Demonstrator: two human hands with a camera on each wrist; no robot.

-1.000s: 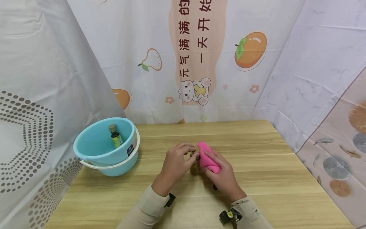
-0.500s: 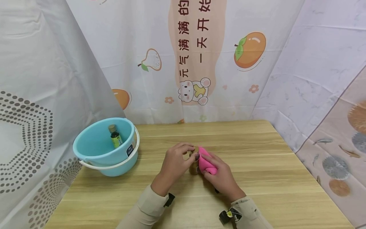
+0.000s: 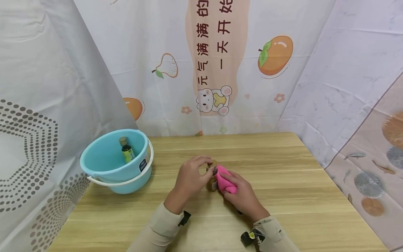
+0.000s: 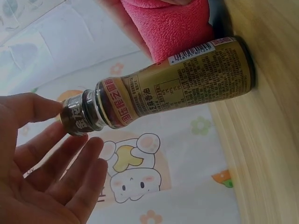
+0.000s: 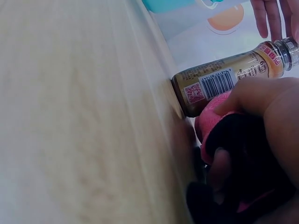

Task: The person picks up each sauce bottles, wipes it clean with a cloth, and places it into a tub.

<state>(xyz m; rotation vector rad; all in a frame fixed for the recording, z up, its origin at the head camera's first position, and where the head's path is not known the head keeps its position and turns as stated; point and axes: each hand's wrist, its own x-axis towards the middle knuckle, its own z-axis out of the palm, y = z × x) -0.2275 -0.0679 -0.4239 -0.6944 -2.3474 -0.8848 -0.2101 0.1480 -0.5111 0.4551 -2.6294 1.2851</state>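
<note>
Pink plush cloth [image 3: 225, 180] sits bunched in the right hand [image 3: 242, 197], whose fingers and thumb grip it firmly. One fold of it presses against the side of a brown bottle [image 4: 175, 81], roughly upright about midway between the left and right edges of the wooden surface [image 3: 283, 168], well clear of its far edge. Dense small print and a barcode cover the gold label [image 4: 201, 77]. At the bottle's top, the left hand [image 3: 190, 177] pinches the dark cap [image 4: 74, 115] between thumb and forefinger, its other fingers spread loosely away from the neck.

Near the surface's far left corner, by its left edge, stands a light blue bucket [image 3: 126, 189] with a white handle [image 3: 152, 150] lowered around its outside. Inside, a small dark bottle [image 3: 127, 152] with a green label leans against the wall. Beyond the far edge hangs a printed curtain [image 3: 176, 31].
</note>
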